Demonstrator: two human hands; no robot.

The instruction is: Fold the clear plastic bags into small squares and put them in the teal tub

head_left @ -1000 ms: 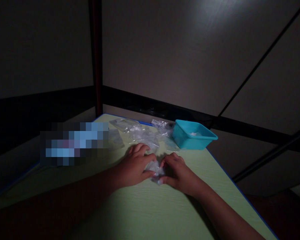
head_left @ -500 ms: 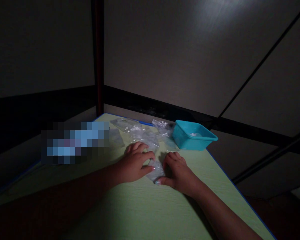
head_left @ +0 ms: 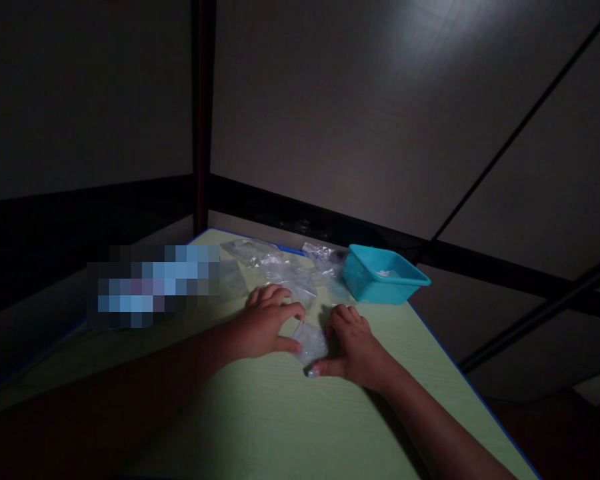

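Note:
A small clear plastic bag (head_left: 313, 341) lies on the green tabletop between my two hands. At its left edge is my left hand (head_left: 269, 325), its thumb and index finger apart and their tips at the plastic. My right hand (head_left: 353, 348) rests on the other side with the fingers curved and the thumb stretched out near the bag's lower corner. Neither hand is closed on the bag. Just beyond my left fingers, more crumpled clear bags (head_left: 285, 272) are spread over the table.
Behind my right hand, a turquoise plastic basin (head_left: 380, 287) stands near the table's right edge, with something pale inside. A pixelated blue package-like shape (head_left: 150, 287) is at the left. Dark wall panels (head_left: 320, 120) rise behind the blue-edged table (head_left: 280, 420).
My left thumb and index finger have drawn slightly back from the small bag, so more of it shows. The right hand has barely moved. The whole view has shifted a little.

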